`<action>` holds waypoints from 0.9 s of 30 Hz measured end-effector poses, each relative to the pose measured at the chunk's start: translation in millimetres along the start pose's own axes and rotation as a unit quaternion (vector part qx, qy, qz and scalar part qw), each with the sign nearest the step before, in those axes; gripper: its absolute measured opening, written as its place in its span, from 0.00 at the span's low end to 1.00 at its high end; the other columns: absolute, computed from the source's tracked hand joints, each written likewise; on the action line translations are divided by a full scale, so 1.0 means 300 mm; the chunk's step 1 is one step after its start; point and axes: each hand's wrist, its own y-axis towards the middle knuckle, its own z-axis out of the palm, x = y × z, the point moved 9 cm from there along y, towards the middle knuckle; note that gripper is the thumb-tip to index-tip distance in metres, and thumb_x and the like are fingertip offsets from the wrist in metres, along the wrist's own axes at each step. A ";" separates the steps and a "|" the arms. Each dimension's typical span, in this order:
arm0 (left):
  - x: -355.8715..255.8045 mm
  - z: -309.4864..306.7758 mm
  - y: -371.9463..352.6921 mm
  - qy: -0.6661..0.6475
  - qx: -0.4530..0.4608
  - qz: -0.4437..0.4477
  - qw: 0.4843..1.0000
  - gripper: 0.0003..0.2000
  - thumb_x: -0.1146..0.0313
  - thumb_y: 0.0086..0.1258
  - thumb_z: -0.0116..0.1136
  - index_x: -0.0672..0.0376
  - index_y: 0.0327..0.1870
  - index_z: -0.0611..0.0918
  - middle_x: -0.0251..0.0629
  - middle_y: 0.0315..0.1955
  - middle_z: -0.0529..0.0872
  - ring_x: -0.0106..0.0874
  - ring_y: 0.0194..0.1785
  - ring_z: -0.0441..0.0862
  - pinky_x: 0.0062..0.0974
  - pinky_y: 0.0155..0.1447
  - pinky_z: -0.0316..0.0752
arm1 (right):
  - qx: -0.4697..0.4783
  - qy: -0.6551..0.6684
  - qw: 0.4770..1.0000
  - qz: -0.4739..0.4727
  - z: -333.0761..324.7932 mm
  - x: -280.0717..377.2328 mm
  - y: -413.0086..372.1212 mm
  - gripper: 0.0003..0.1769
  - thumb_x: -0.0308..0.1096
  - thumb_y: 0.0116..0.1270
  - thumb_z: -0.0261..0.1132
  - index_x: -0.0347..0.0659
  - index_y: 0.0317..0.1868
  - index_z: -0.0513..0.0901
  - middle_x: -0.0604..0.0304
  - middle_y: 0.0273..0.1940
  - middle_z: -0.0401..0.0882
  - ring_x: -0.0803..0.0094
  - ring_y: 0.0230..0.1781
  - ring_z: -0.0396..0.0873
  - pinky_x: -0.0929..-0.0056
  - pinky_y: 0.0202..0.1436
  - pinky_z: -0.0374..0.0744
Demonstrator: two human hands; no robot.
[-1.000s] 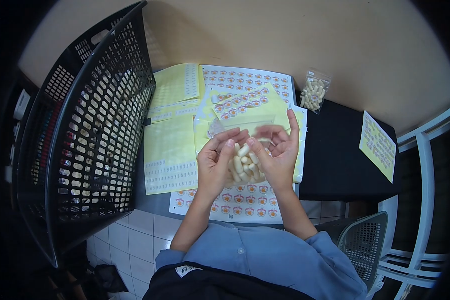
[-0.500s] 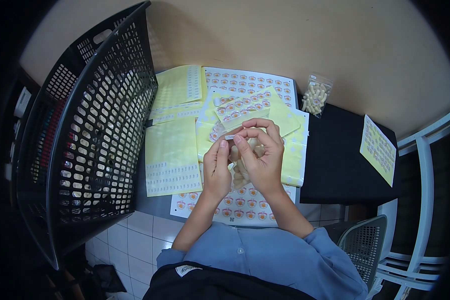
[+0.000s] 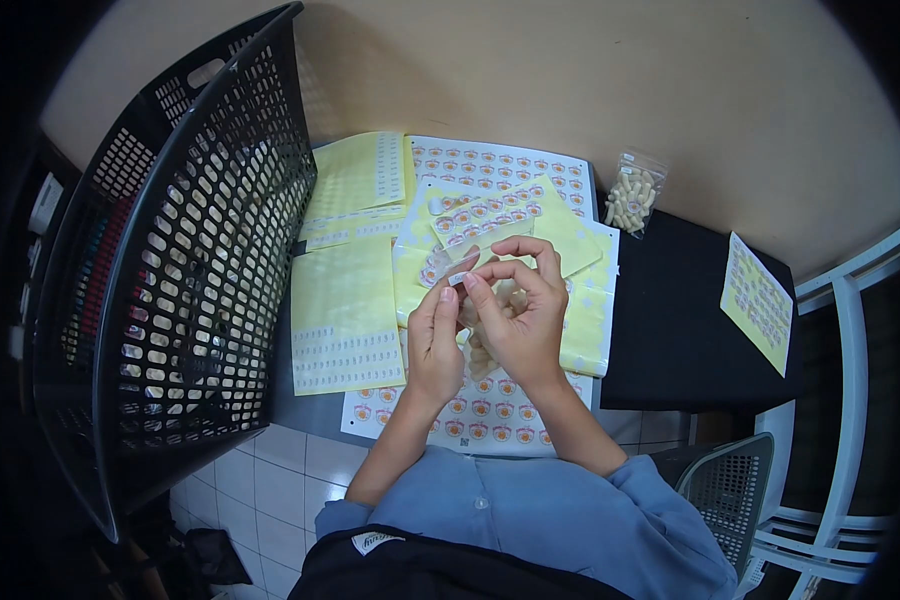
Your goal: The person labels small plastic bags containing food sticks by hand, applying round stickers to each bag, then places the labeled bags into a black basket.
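A clear plastic bag of beige capsules (image 3: 481,358) hangs between my two hands over the table. My left hand (image 3: 436,345) pinches the bag's top edge, its thumb beside a small white label (image 3: 459,278) there. On the other side, my right hand (image 3: 526,320) grips the same edge with thumb and bent fingers, covering much of the bag. Beneath and behind the hands lie yellow sticker sheets (image 3: 570,240) with round orange-and-pink stickers, on top of a larger white sticker sheet (image 3: 485,420).
A tall black perforated basket (image 3: 205,250) holding capsule bags stands at the left. Yellow sheets with small labels (image 3: 345,310) lie beside it. Another capsule bag (image 3: 631,198) rests by the wall, near a black-covered surface (image 3: 660,320) with a sticker sheet (image 3: 757,300). A grey chair (image 3: 735,490) is at lower right.
My fingers have shifted slightly at the bag's top edge, and the small white label now shows more tilted. The bag stays between both hands; the surroundings look the same.
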 end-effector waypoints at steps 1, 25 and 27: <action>-0.002 0.001 -0.001 0.000 0.001 0.000 1.000 0.19 0.66 0.70 0.30 0.69 0.55 0.67 0.46 0.47 0.73 0.29 0.48 0.73 0.22 0.49 0.70 | -0.001 0.000 1.000 0.000 0.001 0.001 -0.001 0.05 0.32 0.47 0.65 0.42 0.23 0.80 0.60 0.37 0.71 0.67 0.40 0.67 0.68 0.44 0.60; 0.091 -0.366 0.000 -0.053 -0.230 -0.017 0.972 0.13 0.69 0.67 0.41 0.70 0.45 0.72 0.49 0.39 0.78 0.34 0.45 0.77 0.25 0.50 0.71 | -0.006 -0.090 0.989 0.116 -0.196 -0.433 0.029 0.04 0.26 0.52 0.61 0.35 0.25 0.75 0.58 0.30 0.70 0.72 0.28 0.71 0.74 0.29 0.68; 0.128 -0.361 0.009 -0.147 -0.240 -0.084 0.956 0.14 0.67 0.67 0.39 0.70 0.45 0.71 0.49 0.42 0.77 0.36 0.47 0.75 0.28 0.52 0.70 | 0.004 -0.108 0.989 0.104 -0.190 -0.461 0.076 0.03 0.26 0.53 0.60 0.36 0.29 0.76 0.57 0.31 0.70 0.71 0.28 0.71 0.74 0.30 0.69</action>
